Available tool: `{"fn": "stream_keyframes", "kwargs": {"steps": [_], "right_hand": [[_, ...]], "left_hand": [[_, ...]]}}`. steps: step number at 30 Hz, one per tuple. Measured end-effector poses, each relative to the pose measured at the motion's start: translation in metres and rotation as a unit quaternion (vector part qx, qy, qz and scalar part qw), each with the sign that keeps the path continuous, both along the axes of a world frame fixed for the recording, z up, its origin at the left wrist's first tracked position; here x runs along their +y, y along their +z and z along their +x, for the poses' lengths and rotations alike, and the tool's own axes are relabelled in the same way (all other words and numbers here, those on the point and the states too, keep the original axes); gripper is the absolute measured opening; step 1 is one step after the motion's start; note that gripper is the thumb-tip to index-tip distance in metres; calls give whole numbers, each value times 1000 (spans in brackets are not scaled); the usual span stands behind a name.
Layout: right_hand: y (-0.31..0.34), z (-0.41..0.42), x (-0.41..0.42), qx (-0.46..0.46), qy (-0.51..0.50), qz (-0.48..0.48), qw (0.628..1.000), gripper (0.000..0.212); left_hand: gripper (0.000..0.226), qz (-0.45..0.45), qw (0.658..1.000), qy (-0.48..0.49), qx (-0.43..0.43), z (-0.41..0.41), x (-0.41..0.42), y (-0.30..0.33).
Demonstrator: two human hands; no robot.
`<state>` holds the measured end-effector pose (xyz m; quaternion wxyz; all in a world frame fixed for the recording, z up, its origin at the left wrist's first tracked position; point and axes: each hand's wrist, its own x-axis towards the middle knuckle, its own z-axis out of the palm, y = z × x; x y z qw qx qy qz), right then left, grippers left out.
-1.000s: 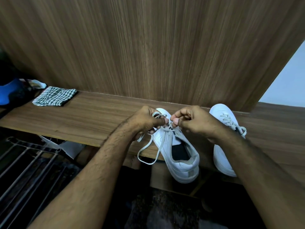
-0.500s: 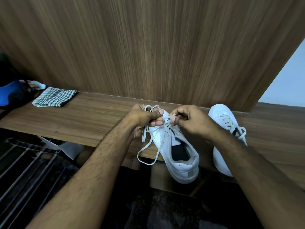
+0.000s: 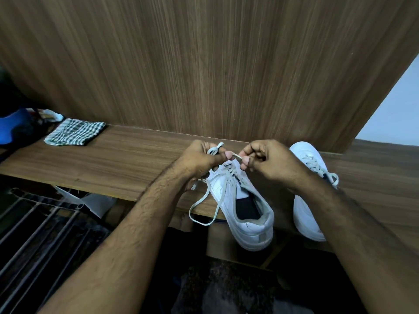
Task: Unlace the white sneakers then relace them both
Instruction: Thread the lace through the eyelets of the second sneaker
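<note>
looks like a home, probably an entry or utility corner. wood-laminate shelf [image 3: 118, 159] running along a matching laminate wall panel [image 3: 204, 64], white sneakers [image 3: 240, 200] parked on it like a shoe bench. folded checked cloth [image 3: 74, 132] at the far left, blue item [image 3: 11, 128] beside it, can't tell what. metal wire rack [image 3: 40, 223] below the shelf. plain pale wall [image 3: 399, 109] at right. domestic clutter, no work gear.

A wood-grain wall panel [image 3: 204, 64] is standing behind a matching wooden shelf [image 3: 127, 159]. A pale wall [image 3: 394, 114] is showing at right; lighting is appearing dim.
</note>
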<state>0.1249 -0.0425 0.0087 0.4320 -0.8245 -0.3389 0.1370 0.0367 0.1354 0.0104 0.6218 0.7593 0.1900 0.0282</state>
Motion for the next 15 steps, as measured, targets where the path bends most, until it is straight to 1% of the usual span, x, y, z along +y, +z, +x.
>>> {"fn": "stream_keyframes", "kwargs": {"steps": [2,3,4,5,7,8,9,10,12,13,14,15], "right_hand": [[1,2,-7,-2,11,-21,1000,3],[2,2,-10,5,18,-42,999,6],[2,2,-13,15,33,-76,996,17],[1,1,-14,16,54,-133,990,29],[1,-4,-12,-31,90,-267,959,50],[-1,-9,-8,-61,98,-306,945,55],[-3,-13,-4,-90,96,-324,937,54],[-4,-18,0,-117,82,-328,934,46],[-8,-24,10,-159,19,-317,935,21],[-10,-24,14,-167,-19,-306,937,13],[-12,-23,16,-164,-48,-293,941,10],[-14,-19,18,-155,-69,-280,945,15]], "left_hand": [[14,10,999,30,-5,1,2,0],[12,19,999,41,-4,3,3,0],[14,37,998,46,1,3,4,0],[19,60,997,45,7,3,5,-2],[27,86,996,31,8,3,5,-7],[25,86,996,20,7,3,4,-9],[22,89,996,9,3,4,3,-11],[20,98,995,-1,-3,5,2,-14],[18,134,991,-1,-7,8,1,-18],[17,155,988,3,-4,9,2,-19],[17,172,985,5,-2,9,2,-20],[17,186,982,6,1,9,2,-21]]}}
